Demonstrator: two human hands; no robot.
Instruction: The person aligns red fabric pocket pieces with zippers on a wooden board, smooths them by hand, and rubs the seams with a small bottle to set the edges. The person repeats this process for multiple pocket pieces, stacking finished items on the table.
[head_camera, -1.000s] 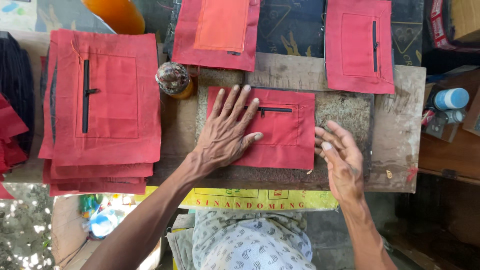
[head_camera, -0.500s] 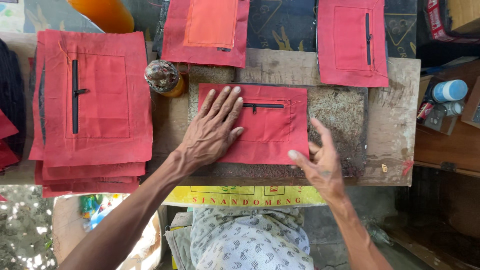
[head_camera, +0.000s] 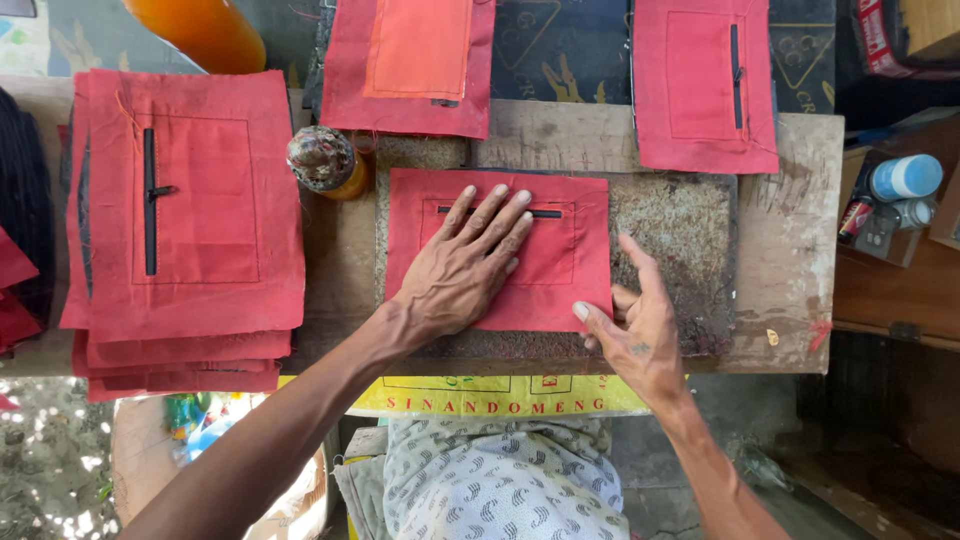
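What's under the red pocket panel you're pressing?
The red pocket panel lies on a rough brown mat atop the wooden board. The left hand covers part of its zipper.

Bare rough mat (head_camera: 672, 250) right of the red panel (head_camera: 560, 280); round-topped bottle (head_camera: 325, 160) and red stack (head_camera: 185, 230) crowding its left.
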